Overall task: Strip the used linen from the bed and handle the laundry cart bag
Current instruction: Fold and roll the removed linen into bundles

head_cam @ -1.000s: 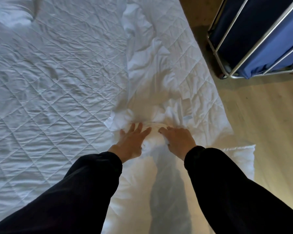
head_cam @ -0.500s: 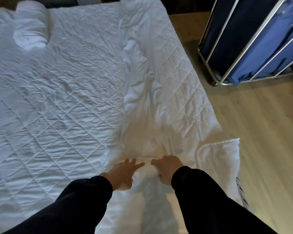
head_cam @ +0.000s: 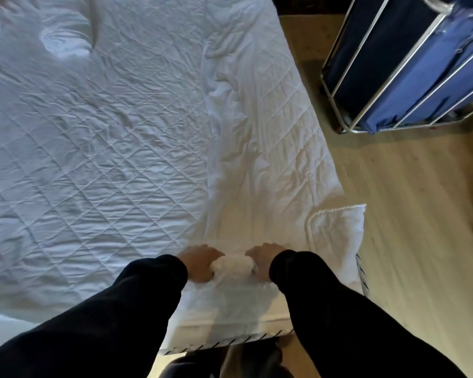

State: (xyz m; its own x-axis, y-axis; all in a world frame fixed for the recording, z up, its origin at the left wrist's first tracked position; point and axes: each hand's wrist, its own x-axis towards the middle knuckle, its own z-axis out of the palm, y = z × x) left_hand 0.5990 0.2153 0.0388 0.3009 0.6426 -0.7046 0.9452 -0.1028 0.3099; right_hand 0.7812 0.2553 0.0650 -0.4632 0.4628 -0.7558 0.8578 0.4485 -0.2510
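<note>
Left grip, right grip clutch rolled sheet on quilted bed; blue cart bag, wood floor beside.

White sheet bunched at bed's foot edge.

The rolled linen hides fingertips of the left hand and right hand.

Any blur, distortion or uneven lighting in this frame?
Head view: motion blur softens the left hand, the right hand and the cart; wide-angle distortion stretches the sleeves; the bed reads cool blue, the floor warm.
</note>
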